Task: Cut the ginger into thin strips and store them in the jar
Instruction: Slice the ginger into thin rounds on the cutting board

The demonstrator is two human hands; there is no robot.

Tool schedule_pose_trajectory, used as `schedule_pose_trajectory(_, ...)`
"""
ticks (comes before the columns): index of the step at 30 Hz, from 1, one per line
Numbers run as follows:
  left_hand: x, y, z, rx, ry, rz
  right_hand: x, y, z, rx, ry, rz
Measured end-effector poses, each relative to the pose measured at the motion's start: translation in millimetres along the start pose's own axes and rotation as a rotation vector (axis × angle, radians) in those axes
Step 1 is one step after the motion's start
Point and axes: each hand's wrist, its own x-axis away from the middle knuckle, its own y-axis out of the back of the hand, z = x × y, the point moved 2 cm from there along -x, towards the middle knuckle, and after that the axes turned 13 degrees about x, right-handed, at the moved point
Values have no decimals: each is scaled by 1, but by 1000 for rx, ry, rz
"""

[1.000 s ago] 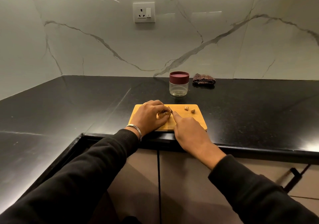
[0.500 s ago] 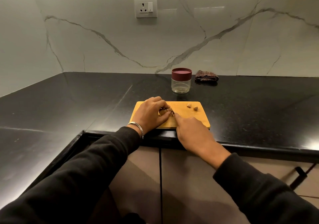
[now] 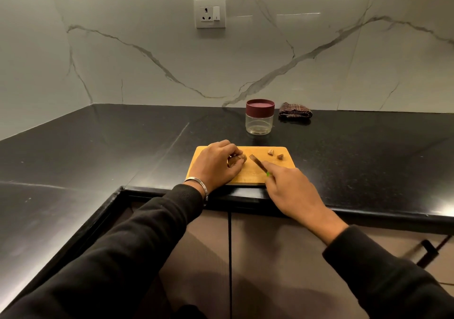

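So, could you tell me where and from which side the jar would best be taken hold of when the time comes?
Probably by the clear glass body of the jar, just below the maroon lid, coming from the near side over the cutting board. It stands upright, apart from the folded cloth to its right, so its round wall is free to wrap; the lid is on and must come off.

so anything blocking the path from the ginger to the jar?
Yes: the maroon lid sits on the clear glass jar, closing it. Nothing else visible stands on the black counter between the wooden cutting board, where the left hand holds the ginger, and the jar.
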Motion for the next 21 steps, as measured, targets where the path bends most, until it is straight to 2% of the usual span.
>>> schedule_pose_trajectory(5,1,0,1,-5,-1,-9,-1,10,-12,98,-32,58)
schedule_pose_trajectory(8,1,-1,2,-8,-3,-9,-3,16,-16,130,-56,-23)
schedule_pose_trajectory(12,1,-2,3,-12,-5,-6,-3,15,-11,400,30,-76)
schedule_pose_trajectory(15,1,-2,3,-15,-6,-8,-3,13,-15,491,66,-128)
schedule_pose_trajectory(21,0,-2,4,-33,-9,-4,-4,1,-27,419,45,-198)
